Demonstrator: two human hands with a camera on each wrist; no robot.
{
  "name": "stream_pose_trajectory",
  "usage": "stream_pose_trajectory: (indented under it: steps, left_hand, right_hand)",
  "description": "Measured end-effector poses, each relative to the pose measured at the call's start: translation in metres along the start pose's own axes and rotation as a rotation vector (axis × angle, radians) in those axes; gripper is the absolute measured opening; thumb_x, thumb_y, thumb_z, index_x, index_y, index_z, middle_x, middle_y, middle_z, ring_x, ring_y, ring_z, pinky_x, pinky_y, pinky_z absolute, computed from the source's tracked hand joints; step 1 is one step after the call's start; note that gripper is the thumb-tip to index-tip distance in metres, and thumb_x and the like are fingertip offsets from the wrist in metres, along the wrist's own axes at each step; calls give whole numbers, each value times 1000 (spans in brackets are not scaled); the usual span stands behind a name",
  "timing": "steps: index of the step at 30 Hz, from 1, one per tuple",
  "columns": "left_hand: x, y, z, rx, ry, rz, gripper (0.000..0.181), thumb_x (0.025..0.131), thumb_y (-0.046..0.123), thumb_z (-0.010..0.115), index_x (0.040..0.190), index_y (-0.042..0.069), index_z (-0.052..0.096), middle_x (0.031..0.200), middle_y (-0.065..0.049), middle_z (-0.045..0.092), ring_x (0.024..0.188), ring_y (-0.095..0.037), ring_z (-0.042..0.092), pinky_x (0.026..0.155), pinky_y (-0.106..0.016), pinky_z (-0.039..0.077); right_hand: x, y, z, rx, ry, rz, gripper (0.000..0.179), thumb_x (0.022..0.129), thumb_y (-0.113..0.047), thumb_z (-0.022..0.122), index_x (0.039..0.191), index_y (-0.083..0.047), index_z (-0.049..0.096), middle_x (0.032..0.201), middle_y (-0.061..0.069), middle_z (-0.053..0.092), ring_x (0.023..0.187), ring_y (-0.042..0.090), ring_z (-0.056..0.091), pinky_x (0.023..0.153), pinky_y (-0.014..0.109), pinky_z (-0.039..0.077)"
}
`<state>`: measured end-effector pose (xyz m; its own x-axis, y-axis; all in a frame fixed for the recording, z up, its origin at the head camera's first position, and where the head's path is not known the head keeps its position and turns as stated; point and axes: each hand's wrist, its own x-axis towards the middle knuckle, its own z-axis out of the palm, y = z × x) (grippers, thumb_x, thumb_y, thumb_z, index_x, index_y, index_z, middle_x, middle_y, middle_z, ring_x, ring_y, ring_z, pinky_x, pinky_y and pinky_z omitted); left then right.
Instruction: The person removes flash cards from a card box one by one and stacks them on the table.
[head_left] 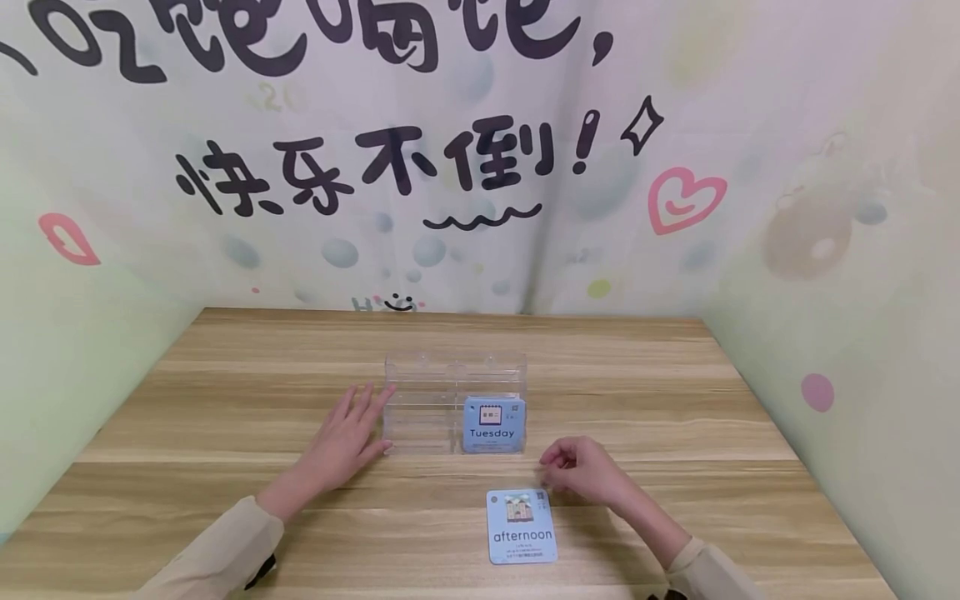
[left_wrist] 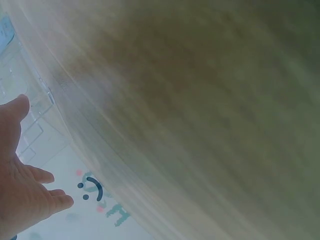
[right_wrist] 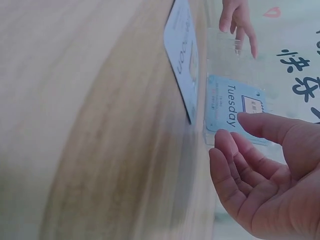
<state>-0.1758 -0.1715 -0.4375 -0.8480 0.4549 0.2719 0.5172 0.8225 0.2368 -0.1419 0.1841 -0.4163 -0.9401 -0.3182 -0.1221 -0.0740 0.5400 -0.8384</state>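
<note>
A clear plastic card rack point(head_left: 418, 417) stands upright on the table, with a blue "Tuesday" card point(head_left: 493, 427) in its lower right pocket. My left hand point(head_left: 341, 446) is at the rack's left side, fingers extended and fingertips right at its edge. In the left wrist view, the thumb point(left_wrist: 19, 106) overlaps part of the rack. My right hand point(head_left: 588, 472) hovers right of the rack, its fingers loosely bent and holding nothing. Just below and left of it, a blue "afternoon" card point(head_left: 521, 527) lies face up on the table; the right wrist view shows this card point(right_wrist: 182, 55) edge-on.
The wood-grain table point(head_left: 247, 375) runs back to a printed cloth backdrop point(head_left: 465, 250) with black lettering and hearts. Pale walls of the same kind border the table on the left and right.
</note>
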Motion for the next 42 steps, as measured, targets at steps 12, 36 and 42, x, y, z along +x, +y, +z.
stream_pose_trajectory:
  steps: [12,36,42]
  left_hand:
    - [0,2,-1,-1,-6,-7,77,85,27,63,144,13,16,139,-31,28,127,-50,21,99,-63,23]
    - [1,1,-2,15,4,7,77,85,28,63,144,11,16,139,-31,29,129,-50,19,100,-62,23]
    - [0,2,-2,12,-10,-3,77,85,28,63,144,12,16,140,-31,27,129,-50,18,99,-62,24]
  right_hand:
    - [6,-7,-1,-24,36,-37,20,73,-2,68,90,5,63,75,3,61,69,13,55,61,20,49]
    - [25,-16,2,-29,261,-164,19,75,-1,70,92,4,64,76,4,63,70,14,58,61,22,50]
    - [33,-16,2,-16,309,-185,24,74,1,70,98,5,63,77,5,62,70,13,58,63,23,51]
